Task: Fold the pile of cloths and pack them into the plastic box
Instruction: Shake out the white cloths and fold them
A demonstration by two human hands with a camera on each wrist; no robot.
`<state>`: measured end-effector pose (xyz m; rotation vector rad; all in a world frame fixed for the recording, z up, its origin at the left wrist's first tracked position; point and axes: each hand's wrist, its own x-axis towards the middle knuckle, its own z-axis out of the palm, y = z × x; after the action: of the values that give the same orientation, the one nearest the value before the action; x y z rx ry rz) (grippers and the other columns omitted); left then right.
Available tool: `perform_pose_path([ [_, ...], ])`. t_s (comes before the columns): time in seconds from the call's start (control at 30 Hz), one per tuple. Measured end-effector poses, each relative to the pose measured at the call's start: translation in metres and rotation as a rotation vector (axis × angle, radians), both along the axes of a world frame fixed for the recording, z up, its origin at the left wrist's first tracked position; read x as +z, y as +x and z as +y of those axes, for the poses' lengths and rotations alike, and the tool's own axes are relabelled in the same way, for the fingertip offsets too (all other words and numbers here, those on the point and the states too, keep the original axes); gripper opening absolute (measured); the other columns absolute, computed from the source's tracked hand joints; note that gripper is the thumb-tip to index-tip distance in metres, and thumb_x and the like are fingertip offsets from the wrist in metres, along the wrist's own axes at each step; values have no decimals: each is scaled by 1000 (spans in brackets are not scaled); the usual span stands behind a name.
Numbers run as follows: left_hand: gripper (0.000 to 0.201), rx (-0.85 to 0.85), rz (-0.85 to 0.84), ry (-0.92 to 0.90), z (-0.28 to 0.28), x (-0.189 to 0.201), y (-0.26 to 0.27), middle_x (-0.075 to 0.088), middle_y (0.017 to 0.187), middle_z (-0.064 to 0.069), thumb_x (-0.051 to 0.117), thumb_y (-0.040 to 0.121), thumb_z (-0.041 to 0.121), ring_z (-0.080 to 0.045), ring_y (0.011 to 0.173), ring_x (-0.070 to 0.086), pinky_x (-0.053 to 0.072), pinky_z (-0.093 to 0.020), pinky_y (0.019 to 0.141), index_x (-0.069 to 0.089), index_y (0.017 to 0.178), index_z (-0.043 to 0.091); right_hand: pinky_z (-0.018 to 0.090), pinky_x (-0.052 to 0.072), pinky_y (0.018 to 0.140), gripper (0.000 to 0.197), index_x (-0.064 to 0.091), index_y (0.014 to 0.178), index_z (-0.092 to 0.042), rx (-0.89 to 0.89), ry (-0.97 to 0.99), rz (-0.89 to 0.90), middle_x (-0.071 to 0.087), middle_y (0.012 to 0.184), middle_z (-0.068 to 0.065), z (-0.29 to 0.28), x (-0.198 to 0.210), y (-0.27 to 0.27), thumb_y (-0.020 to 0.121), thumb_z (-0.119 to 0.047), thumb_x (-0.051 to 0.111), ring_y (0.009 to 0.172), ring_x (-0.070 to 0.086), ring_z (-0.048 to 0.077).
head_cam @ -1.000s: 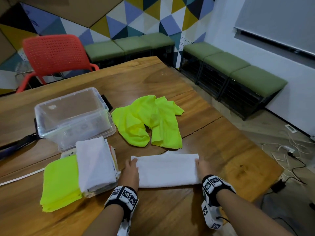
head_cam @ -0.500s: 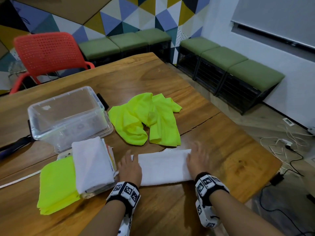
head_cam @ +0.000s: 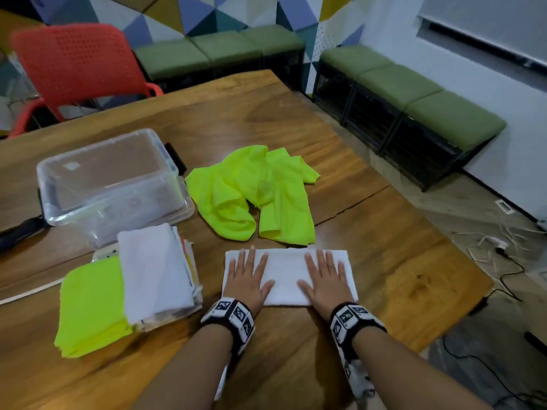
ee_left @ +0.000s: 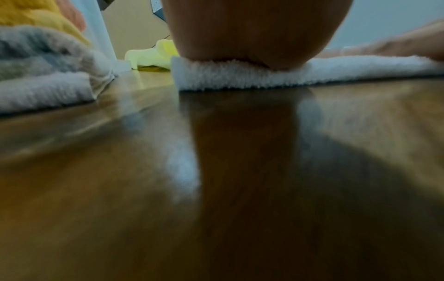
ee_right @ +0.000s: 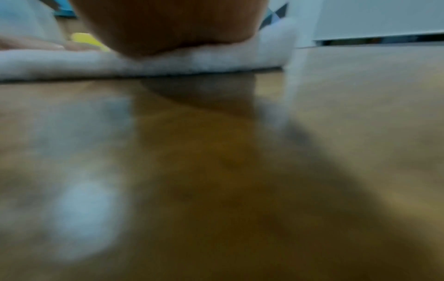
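two flat hands press our white towel (head_cam: pixel 285 276) on the table (head_cam: pixel 384 261): left hand (head_cam: pixel 247 281) and right hand (head_cam: pixel 325 279), fingers straight, gripping nothing. we think the towel is soft, light and floppy, so we should pinch its short ends. further out lie a folded stack (head_cam: pixel 154 270) and loose yellow cloths (head_cam: pixel 251 190). the clear box (head_cam: pixel 118 202) looks empty.

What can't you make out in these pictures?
- Head view: cloth under the left hand and right hand, covered by the palms.
- Head view: layers beneath the folded stack, hidden by its top white cloth.
- Wrist views: fingers, blocked by the palm; everything blurred.
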<state>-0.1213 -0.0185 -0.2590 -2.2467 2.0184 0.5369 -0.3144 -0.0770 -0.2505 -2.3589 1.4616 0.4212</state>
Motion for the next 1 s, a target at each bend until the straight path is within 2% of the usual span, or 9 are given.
perform_pose_path([
  [0.1,115,-8,37,69,-1,3,5,-13,157,-8,-41,51,74,-30,146,-8,-8,-41,117,-4,149,28,43,-8,116,123,-12,149,-25,-49,-33,37,-18,157,1,-8,4,-18,41,-75,-45,146,-15,21],
  [0.27,74,11,-13,86,-3,10,0,-18,157,-5,-4,84,63,-26,146,-13,-7,-42,118,-9,149,27,52,-9,115,71,-8,150,-19,-29,-43,124,-14,158,9,-11,21,-5,94,-59,10,146,-12,26],
  [0.37,63,7,-38,94,1,9,0,-19,157,-6,11,96,54,-26,146,-14,-8,-42,118,-10,149,26,44,-12,116,91,-10,149,-14,164,-57,22,-16,157,11,-1,26,28,77,-69,-19,146,-14,27],
  [0.47,75,23,-30,67,3,4,0,-18,157,-5,-12,82,64,-25,146,-14,-9,-41,117,-11,148,27,39,-10,116,122,-11,149,-12,284,16,-11,-17,157,9,9,15,52,47,-71,-44,146,-14,25],
  [0.57,105,13,-13,51,2,4,1,-17,157,-4,-35,55,71,-25,146,-12,-8,-41,117,-10,148,29,38,-11,116,118,-13,148,-17,218,50,3,-18,157,5,7,7,33,50,-77,-38,146,-14,23],
  [0.7,90,28,21,68,1,7,1,-17,157,-3,-20,65,61,-24,146,-14,-9,-40,117,-10,148,29,38,-12,116,119,-22,144,-18,152,20,81,-21,156,1,-9,10,-9,43,-77,-42,145,-18,20],
  [0.8,62,36,60,35,4,12,7,-13,158,-5,9,96,53,-23,146,-11,-5,-38,118,-2,150,26,40,-13,115,123,-13,149,-16,131,7,131,-23,154,4,-11,22,-11,45,-75,-42,145,-15,24],
  [0.93,51,233,49,-116,12,23,19,10,157,-9,39,97,31,-27,144,11,17,-39,115,27,146,21,44,-7,118,63,0,151,-18,207,-111,28,-10,158,12,1,37,42,95,-48,3,146,-9,30],
  [1.0,50,350,72,-99,17,30,20,19,152,-10,44,95,31,-29,137,23,27,-40,109,32,142,20,46,-7,117,62,2,151,-19,248,-72,18,-11,158,11,12,34,72,99,-43,26,146,-10,31],
])
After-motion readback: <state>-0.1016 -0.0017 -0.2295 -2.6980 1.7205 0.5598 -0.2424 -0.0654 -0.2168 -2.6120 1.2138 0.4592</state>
